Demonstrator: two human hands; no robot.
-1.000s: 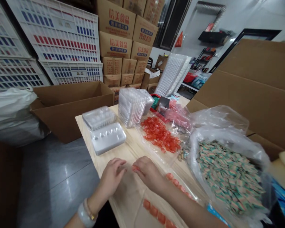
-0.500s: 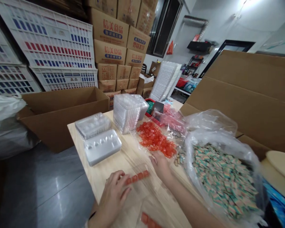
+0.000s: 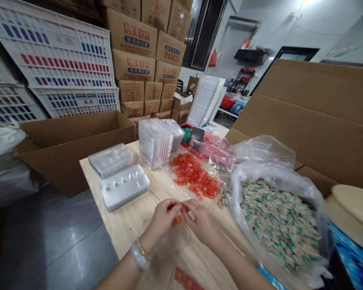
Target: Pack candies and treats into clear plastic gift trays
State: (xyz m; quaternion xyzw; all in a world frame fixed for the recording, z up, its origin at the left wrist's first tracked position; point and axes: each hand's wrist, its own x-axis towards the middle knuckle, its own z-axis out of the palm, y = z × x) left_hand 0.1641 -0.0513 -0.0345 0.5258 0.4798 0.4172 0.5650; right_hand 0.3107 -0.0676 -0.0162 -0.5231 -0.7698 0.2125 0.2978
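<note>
Left hand (image 3: 163, 219): closed, fingertips pinched on the upper end of a strip of red wrapped candies (image 3: 178, 220); a white bangle (image 3: 140, 255) and a thin gold bracelet (image 3: 142, 250) sit on the wrist.

Right hand (image 3: 201, 221): closed, fingertips meeting the left hand's at the same strip; the exact grip is partly hidden by the fingers.

Strip position: between the hands, just above the tabletop, near its centre.

Directly below: a clear plastic bag (image 3: 166, 257) lies under the forearms, with more red candies (image 3: 183, 278) inside at the near edge.

Tabletop (image 3: 124, 213): pale wood, carrying all items listed below.

Far of hands: a loose heap of red candies (image 3: 193, 177) on clear film; pink wrapped pieces in a clear bag (image 3: 211, 147) beyond it.

Left of hands: a white plastic tray (image 3: 124, 187) beside a clear plastic tray (image 3: 111, 160); a stack of clear plastic containers (image 3: 155, 143) farther back.

Right of hands: an open plastic sack of striped green, cream and pink wrapped candies (image 3: 278, 221), against a large cardboard box (image 3: 314, 104).

Surroundings: an open cardboard box (image 3: 75, 151) at far left; stacked printed cartons (image 3: 133, 60) and white plastic crates (image 3: 48, 56) along the far wall.
</note>
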